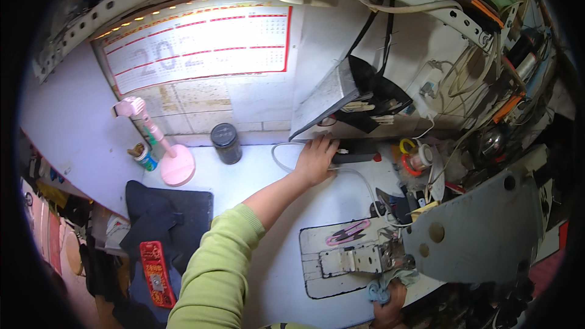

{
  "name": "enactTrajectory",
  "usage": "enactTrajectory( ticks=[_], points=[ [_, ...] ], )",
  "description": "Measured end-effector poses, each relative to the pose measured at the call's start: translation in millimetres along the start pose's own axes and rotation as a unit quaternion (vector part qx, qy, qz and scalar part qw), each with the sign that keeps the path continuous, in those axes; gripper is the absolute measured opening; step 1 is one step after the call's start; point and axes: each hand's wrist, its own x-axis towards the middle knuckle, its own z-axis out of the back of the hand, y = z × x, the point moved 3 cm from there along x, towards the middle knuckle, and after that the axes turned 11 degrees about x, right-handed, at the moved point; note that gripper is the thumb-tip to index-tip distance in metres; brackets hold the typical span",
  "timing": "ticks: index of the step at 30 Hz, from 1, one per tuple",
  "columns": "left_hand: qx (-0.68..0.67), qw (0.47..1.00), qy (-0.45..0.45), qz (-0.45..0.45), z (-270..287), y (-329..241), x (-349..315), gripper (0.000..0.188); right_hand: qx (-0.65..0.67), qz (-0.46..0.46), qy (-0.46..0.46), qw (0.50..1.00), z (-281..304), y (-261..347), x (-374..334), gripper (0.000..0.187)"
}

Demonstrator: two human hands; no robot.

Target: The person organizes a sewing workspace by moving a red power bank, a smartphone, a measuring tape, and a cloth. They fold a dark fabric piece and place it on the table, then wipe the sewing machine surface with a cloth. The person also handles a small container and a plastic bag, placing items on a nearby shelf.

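My left hand (316,159) reaches to the back of the white table. Its fingers are stretched and a little apart over the left part of a long dark box (356,151), beside a thin white cable (364,180). What lies under the palm is hidden. At the lower right, my right hand (390,306) is closed on a light blue cloth (379,292) at the front of a sewing machine (478,231). Pink-handled thread snips (348,232) lie on the machine's bed plate (312,277), left of the needle area.
A pink stand (178,165), a dark-lidded jar (226,144) and a small blue-green container (145,157) stand at the back left. Dark fabric (152,213) and a red phone-shaped case (156,274) lie left. A grey tilted holder (326,97) hangs above my left hand; clutter fills the right.
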Motion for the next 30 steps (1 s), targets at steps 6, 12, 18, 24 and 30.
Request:
enactTrajectory(
  ticks=[6, 12, 18, 24, 30],
  points=[
    [0.066, 0.976, 0.199, -0.055, 9.7, 5.7, -64.8, 0.033, 0.007, -0.019, -0.017, 1.0, -2.4, 1.2, 2.9, 0.041],
    [-0.249, 0.938, 0.222, 0.093, 10.2, -22.0, -24.7, 0.032, 0.003, -0.014, -0.015, 1.0, -1.0, 1.3, 1.8, 0.043],
    [-0.677, 0.592, 0.088, 0.428, -21.6, -22.4, 44.6, 0.004, 0.0, -0.011, -0.015, 1.0, -0.8, 1.6, 0.3, 0.043],
    [-0.414, 0.831, 0.068, 0.366, -60.7, -11.8, 61.3, 0.01, -0.008, -0.027, -0.007, 1.0, -1.7, -1.1, -0.1, 0.043],
    [-0.136, 0.939, 0.09, 0.302, -60.0, -5.4, 66.7, 0.029, -0.001, -0.008, 0.002, 1.0, -0.8, -1.5, -0.3, 0.047]
  ],
)
